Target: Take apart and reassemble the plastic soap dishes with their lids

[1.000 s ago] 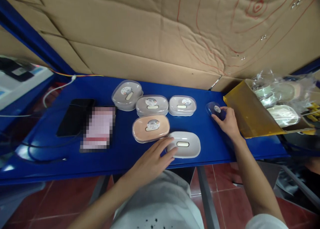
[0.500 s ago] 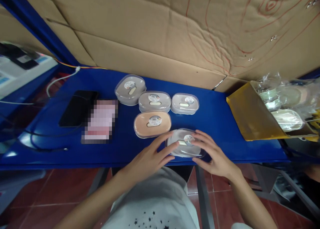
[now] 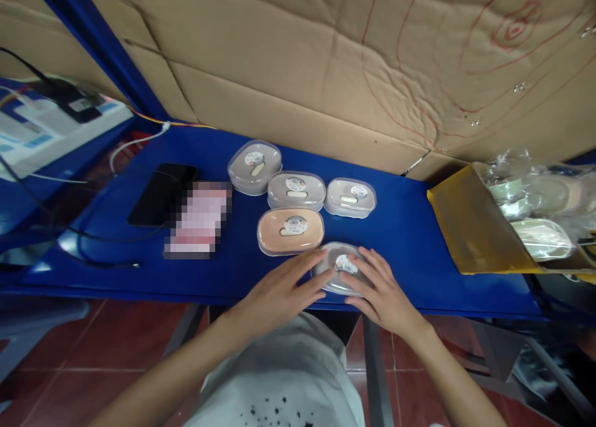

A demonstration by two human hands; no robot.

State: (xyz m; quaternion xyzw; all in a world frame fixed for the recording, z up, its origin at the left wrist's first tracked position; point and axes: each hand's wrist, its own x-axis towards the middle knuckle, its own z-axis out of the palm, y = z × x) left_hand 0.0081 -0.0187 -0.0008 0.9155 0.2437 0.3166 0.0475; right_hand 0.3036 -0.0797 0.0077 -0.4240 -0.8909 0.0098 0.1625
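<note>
At the table's front edge lies a grey oval plastic box (image 3: pixel 333 283) with a clear lid and a round label. My left hand (image 3: pixel 282 290) has its fingers against the box's left end. From the right, my right hand (image 3: pixel 379 290) lays its fingers over the lid, thumb at the near edge, so the box sits held between both hands. Parts of it are hidden under the fingers. Just behind is a peach box (image 3: pixel 267 233) of the same shape. Three grey ones stand farther back: a left box (image 3: pixel 239 166), a middle box (image 3: pixel 277 194) and a right box (image 3: pixel 338 203).
A blurred-out pink-screened item (image 3: pixel 198 219) and a black flat object (image 3: pixel 161 194) lie left, among cables. A power strip (image 3: pixel 51 126) is at far left. On the right, an open carton (image 3: pixel 475 228) holds bagged boxes. A cardboard wall (image 3: pixel 279 54) rises behind the blue table (image 3: pixel 400 228).
The box between my hands has shifted slightly left, closer to my left hand. My right hand has moved left with it, farther over the lid. The whole view has shifted slightly.
</note>
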